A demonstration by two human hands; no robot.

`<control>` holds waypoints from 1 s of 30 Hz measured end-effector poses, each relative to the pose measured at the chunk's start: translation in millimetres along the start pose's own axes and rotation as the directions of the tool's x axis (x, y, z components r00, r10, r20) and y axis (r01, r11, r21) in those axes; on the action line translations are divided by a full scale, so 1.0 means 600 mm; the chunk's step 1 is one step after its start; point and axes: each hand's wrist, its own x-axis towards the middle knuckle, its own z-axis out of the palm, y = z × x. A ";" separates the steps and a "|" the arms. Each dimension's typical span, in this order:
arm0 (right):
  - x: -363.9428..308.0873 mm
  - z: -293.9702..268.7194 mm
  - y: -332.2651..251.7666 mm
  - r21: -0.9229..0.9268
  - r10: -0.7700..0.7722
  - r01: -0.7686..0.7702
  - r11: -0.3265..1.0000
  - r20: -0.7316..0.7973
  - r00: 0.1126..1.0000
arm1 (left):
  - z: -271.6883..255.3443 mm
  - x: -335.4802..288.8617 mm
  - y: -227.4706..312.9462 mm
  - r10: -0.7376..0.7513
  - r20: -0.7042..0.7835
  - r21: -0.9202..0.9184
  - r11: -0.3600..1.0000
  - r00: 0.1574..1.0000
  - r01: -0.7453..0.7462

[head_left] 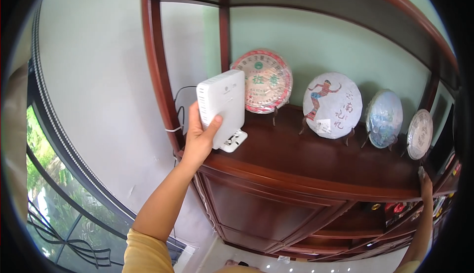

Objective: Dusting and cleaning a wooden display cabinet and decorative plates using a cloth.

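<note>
The left hand (199,138) was clamped on a slim white plastic box (228,106), thumb on its broad face, at the left front corner of the dark red wooden shelf (296,162); whether its white foot (229,148) touched the wood could not be told. Handling it well called for a level foot and clearance from the round, red-edged wrapped disc (270,83) behind. The right hand (426,184) was at the shelf's right front corner, its finger closure unclear. Below, open cabinet compartments (348,221) held small red objects (396,207), too blurred to identify.
</note>
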 end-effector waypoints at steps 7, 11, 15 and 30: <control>-0.084 -0.003 -0.182 0.392 -0.263 0.221 0.893 0.055 0.963 | -0.033 -0.029 0.052 -0.010 0.027 0.140 0.990 1.000 0.006; -0.148 0.003 -0.344 0.399 -0.402 0.356 0.845 0.033 0.915 | -0.062 -0.100 0.061 0.191 -0.152 0.455 0.885 0.970 -0.103; -0.191 0.037 -0.472 0.321 -0.620 0.597 0.735 -0.037 0.784 | -0.078 -0.166 0.022 0.255 -0.201 0.542 0.833 0.946 -0.110; -0.298 0.138 -0.909 0.361 -0.914 0.919 0.158 -0.299 0.274 | -0.069 -0.212 -0.042 -0.246 -0.254 -0.038 0.969 0.935 0.244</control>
